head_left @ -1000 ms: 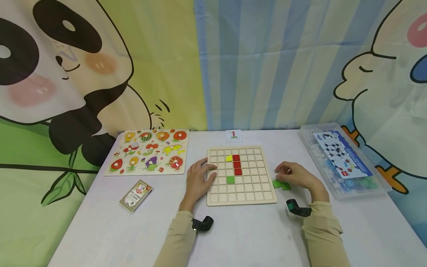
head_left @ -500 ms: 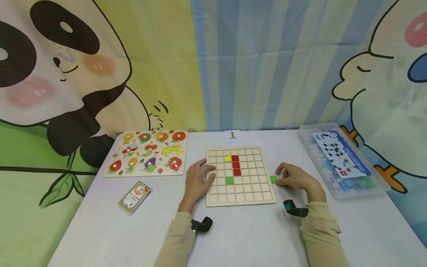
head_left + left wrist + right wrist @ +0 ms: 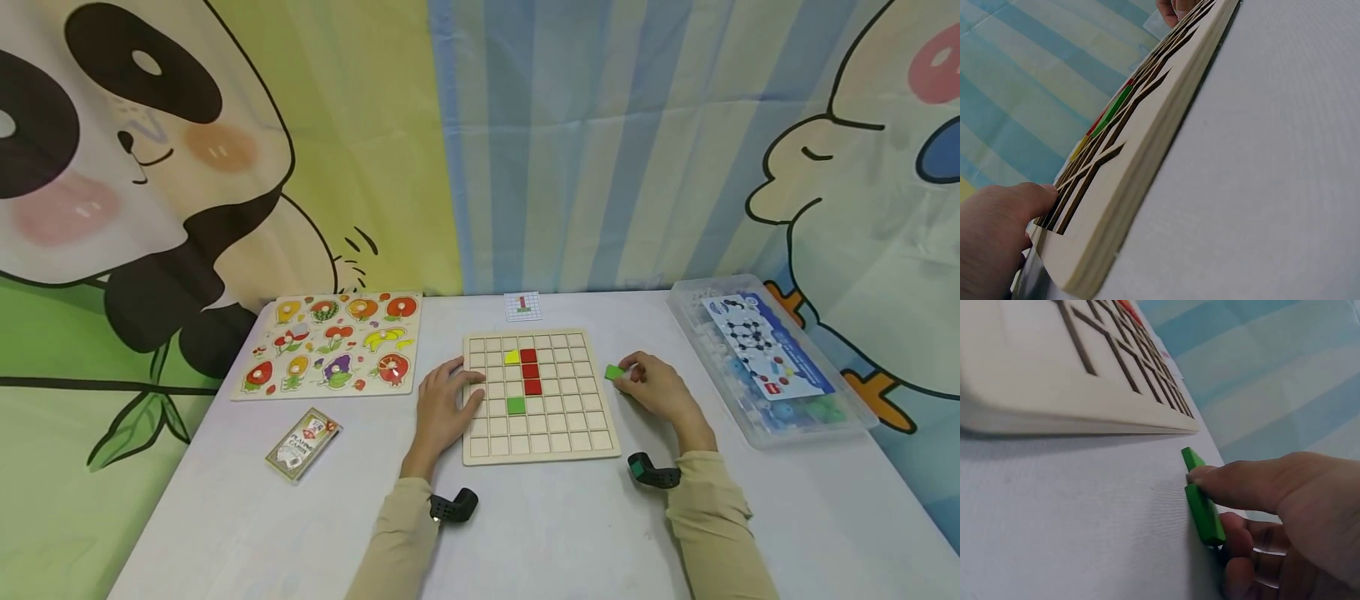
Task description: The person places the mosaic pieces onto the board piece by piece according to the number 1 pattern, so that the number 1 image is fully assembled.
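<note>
My left hand (image 3: pixel 446 404) rests on the left edge of a wooden grid board (image 3: pixel 566 421), its fingers relaxed; in the left wrist view the thumb (image 3: pixel 1035 199) lies on the rim. The board bears red tiles (image 3: pixel 530 369) in a column, a yellow triangle tile (image 3: pixel 512 357) at their upper left and a green tile (image 3: pixel 516 406) lower left. Right of the board, my right hand (image 3: pixel 660 387) pinches a green square tile (image 3: pixel 1205 515) between thumb and fingers. Another green tile (image 3: pixel 1191 457) shows just past the thumb, partly hidden; whether it is held I cannot tell.
A pattern card (image 3: pixel 522 307) lies behind the board. To the left are a fruit puzzle board (image 3: pixel 352 389) and a playing card box (image 3: pixel 303 442). A clear plastic case (image 3: pixel 768 358) stands to the right. A striped curtain (image 3: pixel 585 150) hangs behind the table.
My right hand has taken hold of a green tile beside the board and shifted slightly away from me and to the left. The left hand has stayed on the board's edge.
</note>
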`<action>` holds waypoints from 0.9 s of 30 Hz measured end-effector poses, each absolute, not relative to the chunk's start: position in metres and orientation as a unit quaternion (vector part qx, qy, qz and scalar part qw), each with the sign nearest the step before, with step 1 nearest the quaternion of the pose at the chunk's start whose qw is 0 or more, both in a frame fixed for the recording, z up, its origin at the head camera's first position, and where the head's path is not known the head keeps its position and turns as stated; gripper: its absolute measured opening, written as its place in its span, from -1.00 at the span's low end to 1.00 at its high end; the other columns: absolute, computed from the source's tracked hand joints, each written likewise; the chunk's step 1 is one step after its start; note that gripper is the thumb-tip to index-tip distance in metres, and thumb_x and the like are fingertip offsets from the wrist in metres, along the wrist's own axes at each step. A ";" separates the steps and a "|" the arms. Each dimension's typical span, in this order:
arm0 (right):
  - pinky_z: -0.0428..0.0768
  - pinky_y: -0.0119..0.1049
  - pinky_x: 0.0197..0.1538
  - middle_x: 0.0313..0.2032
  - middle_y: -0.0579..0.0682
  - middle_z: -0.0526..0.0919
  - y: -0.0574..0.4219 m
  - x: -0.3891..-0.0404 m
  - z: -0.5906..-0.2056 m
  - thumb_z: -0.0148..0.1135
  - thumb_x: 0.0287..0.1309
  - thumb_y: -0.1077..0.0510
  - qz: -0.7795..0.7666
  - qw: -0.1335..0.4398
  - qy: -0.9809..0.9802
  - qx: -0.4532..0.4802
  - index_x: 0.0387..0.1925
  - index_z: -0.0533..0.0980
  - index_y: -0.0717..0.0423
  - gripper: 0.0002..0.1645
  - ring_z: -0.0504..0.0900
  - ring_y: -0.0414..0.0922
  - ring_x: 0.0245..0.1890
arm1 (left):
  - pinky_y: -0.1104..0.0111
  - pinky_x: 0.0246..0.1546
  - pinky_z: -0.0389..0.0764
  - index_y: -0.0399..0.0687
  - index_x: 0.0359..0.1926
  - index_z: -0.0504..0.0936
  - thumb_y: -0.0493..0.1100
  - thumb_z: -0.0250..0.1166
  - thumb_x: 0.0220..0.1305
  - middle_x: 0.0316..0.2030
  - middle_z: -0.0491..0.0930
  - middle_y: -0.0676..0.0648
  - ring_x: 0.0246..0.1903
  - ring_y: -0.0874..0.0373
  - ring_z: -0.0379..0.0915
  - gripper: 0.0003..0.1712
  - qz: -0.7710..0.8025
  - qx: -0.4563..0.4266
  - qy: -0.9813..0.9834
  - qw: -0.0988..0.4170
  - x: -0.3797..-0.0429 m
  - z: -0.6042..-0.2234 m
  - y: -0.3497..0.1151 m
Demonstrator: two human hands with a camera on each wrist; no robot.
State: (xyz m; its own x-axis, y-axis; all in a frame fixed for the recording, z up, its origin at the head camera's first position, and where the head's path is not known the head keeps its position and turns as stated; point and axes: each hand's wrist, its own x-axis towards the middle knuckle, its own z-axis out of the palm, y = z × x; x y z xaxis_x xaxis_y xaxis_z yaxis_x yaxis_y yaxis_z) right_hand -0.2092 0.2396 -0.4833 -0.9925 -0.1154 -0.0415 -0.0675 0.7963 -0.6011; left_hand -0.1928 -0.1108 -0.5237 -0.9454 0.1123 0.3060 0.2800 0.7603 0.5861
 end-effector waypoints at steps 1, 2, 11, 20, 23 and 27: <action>0.32 -0.33 -0.36 -0.39 0.05 0.50 0.239 -0.209 -0.484 0.22 0.17 0.08 -0.316 0.032 0.947 -0.044 -0.05 0.45 0.25 -0.60 0.40 -0.11 -0.44 | -0.07 0.32 0.12 0.17 -0.12 0.65 -0.03 0.28 0.19 0.26 0.39 -0.11 0.30 -0.09 0.21 -0.78 -0.331 -0.106 -0.929 0.129 -0.193 -0.524 -0.111; 0.34 -0.32 -0.36 -0.38 0.06 0.51 0.239 -0.210 -0.485 0.23 0.17 0.07 -0.315 0.027 0.948 -0.039 -0.05 0.46 0.26 -0.60 0.42 -0.10 -0.43 | -0.07 0.31 0.13 0.18 -0.12 0.65 -0.03 0.28 0.19 0.26 0.39 -0.11 0.30 -0.09 0.21 -0.78 -0.330 -0.107 -0.929 0.132 -0.193 -0.524 -0.111; 0.38 -0.33 -0.39 -0.30 0.10 0.60 0.237 -0.210 -0.488 0.26 0.14 0.02 -0.314 -0.002 0.949 -0.029 -0.09 0.51 0.23 -0.59 0.47 -0.09 -0.42 | -0.07 0.31 0.13 0.17 -0.12 0.65 -0.03 0.28 0.20 0.26 0.39 -0.12 0.30 -0.10 0.21 -0.78 -0.336 -0.114 -0.925 0.136 -0.193 -0.524 -0.111; 0.42 -0.35 -0.47 -0.33 0.07 0.57 0.233 -0.210 -0.484 0.25 0.15 0.01 -0.336 0.004 0.941 -0.046 -0.10 0.51 0.20 -0.62 0.45 -0.12 -0.45 | -0.08 0.30 0.14 0.16 -0.12 0.65 -0.02 0.29 0.19 0.25 0.40 -0.12 0.29 -0.10 0.22 -0.77 -0.329 -0.115 -0.926 0.142 -0.194 -0.525 -0.111; 0.43 -0.37 -0.49 -0.34 0.06 0.56 0.231 -0.210 -0.482 0.25 0.15 0.00 -0.340 0.008 0.939 -0.048 -0.10 0.51 0.19 -0.62 0.45 -0.12 -0.45 | -0.09 0.30 0.14 0.15 -0.12 0.65 -0.03 0.29 0.18 0.25 0.40 -0.13 0.29 -0.11 0.22 -0.77 -0.333 -0.116 -0.925 0.143 -0.193 -0.525 -0.111; 0.43 -0.38 -0.56 -0.35 0.06 0.55 0.228 -0.210 -0.481 0.25 0.16 0.00 -0.351 0.012 0.935 -0.055 -0.10 0.51 0.18 -0.62 0.44 -0.15 -0.52 | -0.08 0.31 0.13 0.16 -0.12 0.65 -0.03 0.29 0.19 0.25 0.40 -0.12 0.29 -0.10 0.22 -0.78 -0.332 -0.112 -0.926 0.139 -0.193 -0.525 -0.111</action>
